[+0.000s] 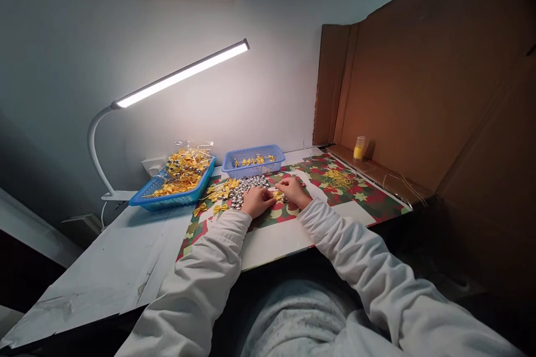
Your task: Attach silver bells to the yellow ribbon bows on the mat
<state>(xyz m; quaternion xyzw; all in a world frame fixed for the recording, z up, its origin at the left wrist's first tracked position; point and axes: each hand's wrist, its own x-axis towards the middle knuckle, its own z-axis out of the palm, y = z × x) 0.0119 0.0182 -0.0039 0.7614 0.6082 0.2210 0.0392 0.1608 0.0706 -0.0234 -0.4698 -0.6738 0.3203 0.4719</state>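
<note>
At far left a white lamp (182, 73) bends up from the table edge, its lit bar over the work. Under it sits a blue basket (167, 201), heaped with yellow bows and silver bells in clear plastic. Right of that, on the patterned sheet (339, 209), lie loose yellow bows (220, 192) — two of them apart at the near side — and then a pile of silver bells (247, 187). The left hand (257, 202) is just beside the near right of the pile, fingers bent in close together; whether they grip anything I cannot tell. Beyond the bells, a lilac basket (253, 166) holds a few yellow pieces. The right hand (293, 192) faces the left, thumb and fingertips nearly closed — what they pinch is too small to tell. Between the hands is a small yellow bow (278, 196). Farther right lie yellow cords (338, 178), then a small yellow bottle (359, 149) by the cardboard (422, 78).
</note>
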